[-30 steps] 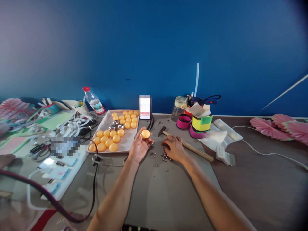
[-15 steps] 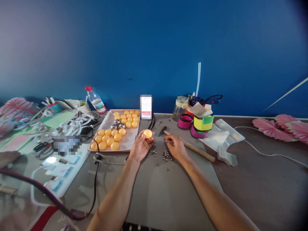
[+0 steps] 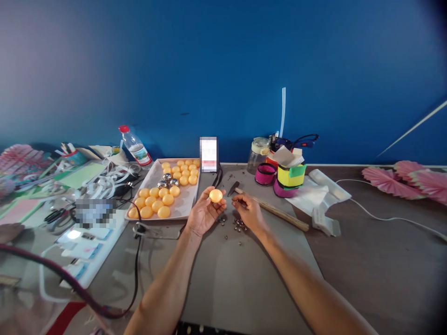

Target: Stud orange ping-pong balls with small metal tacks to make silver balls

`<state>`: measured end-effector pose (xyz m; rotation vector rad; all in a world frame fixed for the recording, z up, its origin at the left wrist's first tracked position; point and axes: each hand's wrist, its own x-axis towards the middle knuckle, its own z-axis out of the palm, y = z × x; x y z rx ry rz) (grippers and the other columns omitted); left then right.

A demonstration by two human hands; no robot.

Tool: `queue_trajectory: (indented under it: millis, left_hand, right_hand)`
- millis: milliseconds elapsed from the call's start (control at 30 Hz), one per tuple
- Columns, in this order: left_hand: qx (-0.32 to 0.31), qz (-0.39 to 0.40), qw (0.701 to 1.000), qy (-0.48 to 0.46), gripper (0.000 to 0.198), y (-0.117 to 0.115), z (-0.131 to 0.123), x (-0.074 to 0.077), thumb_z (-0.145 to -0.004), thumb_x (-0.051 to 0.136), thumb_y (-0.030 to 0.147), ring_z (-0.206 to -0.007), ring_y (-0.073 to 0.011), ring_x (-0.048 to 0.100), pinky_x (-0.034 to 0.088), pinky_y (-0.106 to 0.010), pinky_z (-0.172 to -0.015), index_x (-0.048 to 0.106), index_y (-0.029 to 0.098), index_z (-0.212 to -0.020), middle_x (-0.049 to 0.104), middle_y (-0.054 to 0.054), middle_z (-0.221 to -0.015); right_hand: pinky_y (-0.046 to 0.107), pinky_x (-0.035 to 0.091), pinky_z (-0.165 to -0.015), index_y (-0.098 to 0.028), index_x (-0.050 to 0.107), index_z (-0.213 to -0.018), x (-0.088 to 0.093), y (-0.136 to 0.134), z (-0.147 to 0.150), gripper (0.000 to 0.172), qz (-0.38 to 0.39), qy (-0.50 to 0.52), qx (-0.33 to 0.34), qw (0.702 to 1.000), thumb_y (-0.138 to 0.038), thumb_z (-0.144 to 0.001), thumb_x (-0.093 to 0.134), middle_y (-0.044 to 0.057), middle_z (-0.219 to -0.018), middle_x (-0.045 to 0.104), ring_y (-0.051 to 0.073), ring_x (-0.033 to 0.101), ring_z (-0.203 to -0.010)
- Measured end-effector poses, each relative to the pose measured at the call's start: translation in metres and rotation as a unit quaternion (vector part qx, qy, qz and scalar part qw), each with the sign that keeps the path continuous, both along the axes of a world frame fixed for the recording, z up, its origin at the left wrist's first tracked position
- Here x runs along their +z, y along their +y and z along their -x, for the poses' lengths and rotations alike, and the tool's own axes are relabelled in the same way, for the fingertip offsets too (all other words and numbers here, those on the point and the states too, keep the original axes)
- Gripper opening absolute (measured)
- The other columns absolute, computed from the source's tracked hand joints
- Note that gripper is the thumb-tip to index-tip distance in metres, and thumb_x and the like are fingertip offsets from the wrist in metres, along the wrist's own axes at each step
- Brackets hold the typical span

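Observation:
My left hand (image 3: 202, 214) is closed around an orange ball (image 3: 215, 196), held up between thumb and fingers over the table. Just to its right is my right hand (image 3: 248, 211), with thumb and fingertips pinched together near the ball; what they hold, if anything, is too small to make out. Below the right hand lies a loose group of small shiny metal beads (image 3: 239, 225), a few of them scattered apart. A hammer (image 3: 279, 214) with a wooden handle lies behind and to the right of that hand.
To the left, a white tray (image 3: 183, 210) holds several orange balls and some silver balls (image 3: 166, 177). A plastic bottle (image 3: 135, 146), glass jar (image 3: 258, 153) and yellow-green holder (image 3: 289, 179) stand near the wall. Cables (image 3: 138, 260) and a power strip (image 3: 84, 251) lie left.
My two hands have come slightly closer together, the ball shifting right and my right fingertips left toward it. The view has turned slightly to the right.

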<state>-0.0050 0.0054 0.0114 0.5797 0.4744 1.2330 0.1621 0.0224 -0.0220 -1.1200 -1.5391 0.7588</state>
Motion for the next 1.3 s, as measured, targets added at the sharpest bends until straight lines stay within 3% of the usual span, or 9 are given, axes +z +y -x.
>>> queue_trajectory:
  millis: [133,333,533,700,867,1100,1300]
  left_hand:
    - [0.000,-0.014,1.000,-0.006,0.048,-0.0005,0.0008,-0.0020,-0.072,0.070,0.028,-0.074,-0.0119,0.062,0.049,-0.028,-0.074,0.054,0.023,-0.117,0.062,-0.010,-0.114]
    - [0.012,-0.016,0.999,-0.026,0.056,-0.0012,-0.0004,-0.0026,-0.067,0.073,0.022,-0.064,-0.0078,0.056,0.049,-0.026,-0.069,0.054,0.022,-0.120,0.065,-0.005,-0.095]
    - [0.001,-0.018,1.000,-0.024,0.054,-0.0009,0.0004,-0.0025,-0.073,0.069,0.026,-0.068,-0.0088,0.059,0.050,-0.026,-0.071,0.050,0.021,-0.123,0.065,-0.010,-0.104]
    - [0.007,-0.010,1.000,-0.011,0.045,-0.0014,0.0000,-0.0015,-0.072,0.070,0.026,-0.074,-0.0114,0.062,0.050,-0.028,-0.076,0.055,0.021,-0.113,0.065,-0.010,-0.106]
    - [0.022,-0.001,1.000,-0.018,0.033,-0.0005,-0.0014,-0.0020,-0.068,0.072,0.017,-0.100,-0.0206,0.063,0.046,-0.035,-0.090,0.056,0.022,-0.096,0.067,-0.005,-0.101]
    - [0.054,0.001,0.999,0.004,0.044,0.0025,-0.0016,-0.0028,-0.068,0.071,0.015,-0.077,-0.0110,0.063,0.049,-0.023,-0.069,0.054,0.026,-0.107,0.064,-0.004,-0.110]
    - [0.054,0.001,0.999,-0.010,0.032,0.0021,-0.0020,-0.0042,-0.071,0.072,0.027,-0.085,-0.0161,0.066,0.050,-0.027,-0.075,0.054,0.023,-0.098,0.066,-0.004,-0.101]
  right_hand:
    - [0.029,0.046,-0.068,-0.020,0.063,-0.083,0.0016,-0.0014,-0.0020,0.014,0.008,0.009,-0.001,1.000,-0.025,-0.079,0.051,0.003,-0.079,0.062,0.017,0.058,-0.073]
    - [0.032,0.046,-0.077,-0.019,0.062,-0.081,0.0041,-0.0027,-0.0027,0.015,-0.043,-0.027,-0.018,0.999,-0.019,-0.080,0.047,0.005,-0.083,0.064,0.018,0.059,-0.080]
    - [0.032,0.046,-0.078,-0.020,0.063,-0.082,0.0037,-0.0040,-0.0015,0.016,-0.057,-0.029,-0.005,0.998,-0.018,-0.081,0.047,0.005,-0.084,0.065,0.018,0.060,-0.083]
    - [0.033,0.047,-0.078,-0.020,0.062,-0.083,0.0008,-0.0039,-0.0012,0.016,-0.060,-0.029,-0.003,0.998,-0.020,-0.082,0.046,0.006,-0.085,0.064,0.018,0.059,-0.083]
    - [0.032,0.046,-0.077,-0.020,0.062,-0.082,0.0016,-0.0052,-0.0001,0.016,-0.064,-0.020,-0.007,0.998,-0.021,-0.083,0.046,0.006,-0.084,0.064,0.017,0.059,-0.082]
    - [0.031,0.047,-0.072,-0.020,0.063,-0.085,0.0015,-0.0080,0.0014,0.017,-0.030,-0.018,-0.016,0.999,-0.022,-0.083,0.046,0.006,-0.086,0.065,0.018,0.060,-0.082]
    - [0.030,0.047,-0.068,-0.021,0.062,-0.084,-0.0010,-0.0075,0.0027,0.015,-0.013,0.017,-0.017,1.000,-0.026,-0.082,0.048,0.005,-0.084,0.064,0.018,0.060,-0.078]
